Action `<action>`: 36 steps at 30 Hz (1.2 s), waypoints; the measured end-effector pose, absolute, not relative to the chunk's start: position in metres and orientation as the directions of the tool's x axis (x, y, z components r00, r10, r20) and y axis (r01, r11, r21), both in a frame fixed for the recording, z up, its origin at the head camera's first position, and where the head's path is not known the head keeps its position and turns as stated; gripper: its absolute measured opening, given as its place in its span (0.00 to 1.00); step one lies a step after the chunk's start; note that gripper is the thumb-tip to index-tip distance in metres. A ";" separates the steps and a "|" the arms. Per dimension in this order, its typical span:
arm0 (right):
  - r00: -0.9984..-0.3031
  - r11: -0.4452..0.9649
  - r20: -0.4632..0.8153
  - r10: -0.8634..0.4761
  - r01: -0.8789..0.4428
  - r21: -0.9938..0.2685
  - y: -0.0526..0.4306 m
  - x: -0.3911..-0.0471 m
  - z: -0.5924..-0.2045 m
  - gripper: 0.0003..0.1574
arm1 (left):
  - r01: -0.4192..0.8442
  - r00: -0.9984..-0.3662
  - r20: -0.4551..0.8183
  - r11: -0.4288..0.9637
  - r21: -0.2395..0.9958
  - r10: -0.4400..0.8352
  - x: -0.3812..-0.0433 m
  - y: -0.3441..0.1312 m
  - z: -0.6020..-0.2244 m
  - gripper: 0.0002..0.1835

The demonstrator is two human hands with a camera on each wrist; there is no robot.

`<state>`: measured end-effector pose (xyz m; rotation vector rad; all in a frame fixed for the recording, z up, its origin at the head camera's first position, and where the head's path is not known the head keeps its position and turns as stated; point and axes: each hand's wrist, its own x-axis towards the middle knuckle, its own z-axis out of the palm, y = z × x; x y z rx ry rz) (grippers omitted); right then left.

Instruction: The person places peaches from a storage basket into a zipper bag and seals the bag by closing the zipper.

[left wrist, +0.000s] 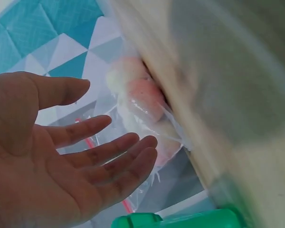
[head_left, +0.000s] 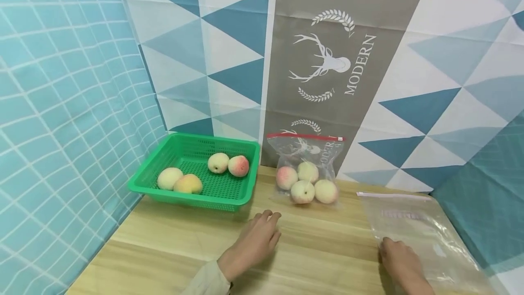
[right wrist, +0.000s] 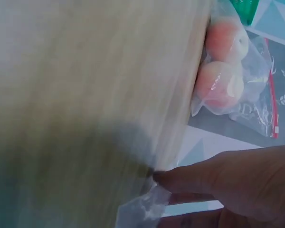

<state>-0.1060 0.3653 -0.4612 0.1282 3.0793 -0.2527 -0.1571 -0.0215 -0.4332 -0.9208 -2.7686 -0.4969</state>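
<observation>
My left hand (head_left: 257, 236) hovers over the table with loosely bent, spread fingers and holds nothing; its palm (left wrist: 42, 175) shows in the left wrist view. My right hand (head_left: 403, 263) pinches the left edge of a clear zip bag (head_left: 430, 236) lying flat at the right, with a pale slider strip at its far end. Thumb and fingers meet on the bag's film (right wrist: 142, 209) in the right wrist view. Between and beyond the hands stands a red-topped zip bag (head_left: 303, 151) with several peaches (head_left: 303, 191) inside, leaning on the backdrop.
A green plastic basket (head_left: 192, 200) at the back left holds several peaches (head_left: 218, 163) in two groups. The wooden table (head_left: 323, 249) meets a patterned cloth backdrop (head_left: 233, 58) behind and blue cloth (head_left: 61, 126) on the left side.
</observation>
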 end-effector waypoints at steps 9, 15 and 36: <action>-0.997 0.988 0.047 0.067 0.060 -0.142 0.362 -0.084 -0.461 0.09 | 0.659 -0.748 0.310 0.710 0.249 0.587 -0.145 -0.029 -0.430 0.16; -0.988 0.980 0.149 0.037 0.007 -0.200 0.363 -0.076 -0.463 0.02 | 0.672 -0.741 0.293 0.664 0.328 0.604 -0.133 -0.024 -0.422 0.16; -0.929 0.920 0.288 0.230 0.111 -0.377 0.359 -0.039 -0.466 0.04 | 0.110 -0.598 0.104 -0.047 0.993 0.795 -0.149 0.014 -0.433 0.15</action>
